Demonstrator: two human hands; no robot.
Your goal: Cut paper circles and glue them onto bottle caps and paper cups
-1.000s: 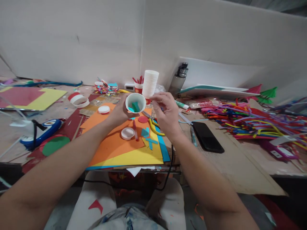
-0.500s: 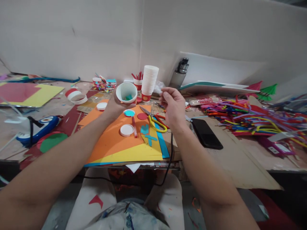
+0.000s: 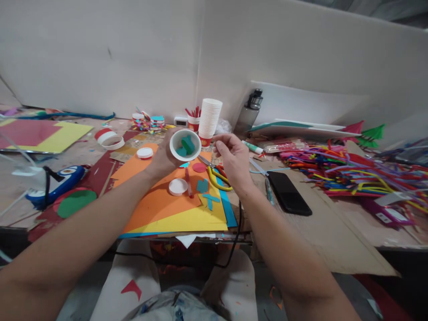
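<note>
My left hand [image 3: 162, 157] is wrapped round a white paper cup [image 3: 171, 149], whose mouth tilts toward me. Teal paper pieces [image 3: 187, 145] lie inside it. To the right of the cup, my right hand [image 3: 232, 160] has its thumb and forefinger pinched together; whatever they hold is too small to make out. Beneath my hands are orange paper [image 3: 150, 196] and yellow paper [image 3: 187, 218]. On them rest a white round lid [image 3: 178, 187], a red pen [image 3: 189, 183], a red disc [image 3: 199, 167] and teal cutouts [image 3: 210, 200]. Yellow-handled scissors [image 3: 219, 183] lie by my right hand.
A stack of paper cups [image 3: 210, 118] stands behind my hands. On the right are a black phone [image 3: 289, 194], a marker [image 3: 252, 147] and a heap of coloured pipe cleaners [image 3: 351, 174]. To the left lie a blue tool [image 3: 55, 185] and a green disc [image 3: 76, 203].
The cup has shifted right and tipped further toward me, showing more of the teal pieces. My right hand has moved slightly left and lower in view, its fingers still pinched.
</note>
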